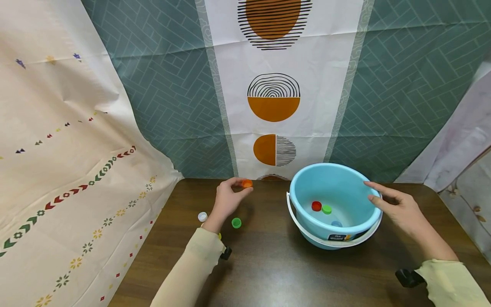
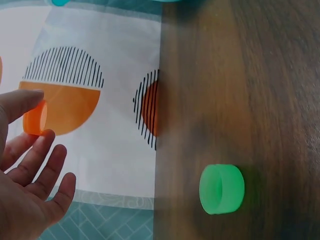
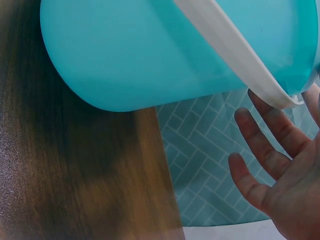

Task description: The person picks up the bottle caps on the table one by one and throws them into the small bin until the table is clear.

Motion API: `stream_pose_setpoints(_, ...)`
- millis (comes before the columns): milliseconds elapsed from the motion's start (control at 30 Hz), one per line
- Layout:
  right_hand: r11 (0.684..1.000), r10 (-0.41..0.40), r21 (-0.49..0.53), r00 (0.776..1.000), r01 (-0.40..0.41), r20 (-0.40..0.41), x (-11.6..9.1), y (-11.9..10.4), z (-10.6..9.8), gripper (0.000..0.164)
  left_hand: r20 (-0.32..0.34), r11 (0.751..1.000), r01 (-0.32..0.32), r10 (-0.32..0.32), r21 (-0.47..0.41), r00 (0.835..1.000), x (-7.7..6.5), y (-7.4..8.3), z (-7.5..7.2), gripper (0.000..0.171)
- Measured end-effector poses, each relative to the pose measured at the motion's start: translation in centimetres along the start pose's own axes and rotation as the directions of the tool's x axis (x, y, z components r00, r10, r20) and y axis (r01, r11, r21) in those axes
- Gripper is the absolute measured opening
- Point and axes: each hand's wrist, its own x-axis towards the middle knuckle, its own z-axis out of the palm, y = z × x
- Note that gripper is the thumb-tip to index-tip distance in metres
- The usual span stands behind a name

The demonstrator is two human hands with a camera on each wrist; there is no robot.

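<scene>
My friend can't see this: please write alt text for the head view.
A person's left hand pinches a round orange plastic cap over a brown wooden table; their right hand touches a light-blue plastic bucket containing a red cap, a green cap and a blue cap.

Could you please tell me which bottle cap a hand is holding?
The orange bottle cap, pinched by the left hand; it alone is lifted, while the other visible caps rest on the table or inside the light-blue bucket.
</scene>
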Motion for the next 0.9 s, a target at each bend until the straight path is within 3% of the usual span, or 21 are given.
stream_pose_setpoints(467,1.000,0.013,-0.006,1.000,-0.013,0.004,0.1,0.0,0.0,0.046,0.010,0.996,-0.034,0.035,-0.085,0.999,0.8,2.4,0.9,0.034)
stream_pose_setpoints(900,1.000,-0.024,0.013,1.000,0.024,0.002,0.1,0.2,-0.1,0.047,0.042,0.987,-0.044,0.051,-0.156,0.998,1.4,4.7,1.8,0.032)
